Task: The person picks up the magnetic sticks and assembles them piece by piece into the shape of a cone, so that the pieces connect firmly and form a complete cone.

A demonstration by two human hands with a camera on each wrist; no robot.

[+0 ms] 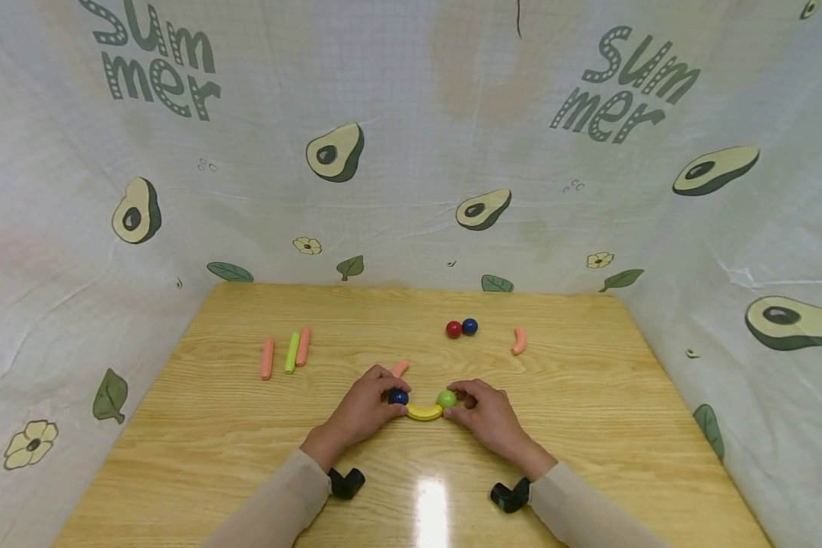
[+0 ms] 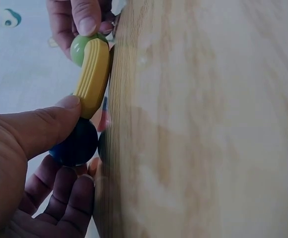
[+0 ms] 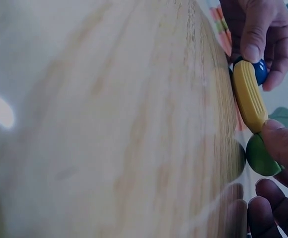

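My left hand (image 1: 365, 403) pinches a dark blue ball (image 1: 399, 396) between thumb and fingers. Opposite it, the right hand (image 1: 489, 415) holds a green ball (image 1: 446, 399) the same way. A curved yellow rod (image 1: 424, 412) with a grooved face spans the gap between the two balls, one at each end. In the left wrist view the left thumb rests where the yellow rod (image 2: 92, 79) meets the blue ball (image 2: 77, 144). The right wrist view has the right thumb at the joint of rod and green ball (image 3: 260, 156).
Just beyond the left hand lies a curved orange rod (image 1: 400, 369). Two straight orange rods (image 1: 267, 358) and a lime rod (image 1: 292, 352) lie at left. Farther back are a red ball (image 1: 454, 329), another blue ball (image 1: 469, 326) and a curved orange rod (image 1: 518, 341). Printed cloth surrounds the wooden table (image 1: 589, 426).
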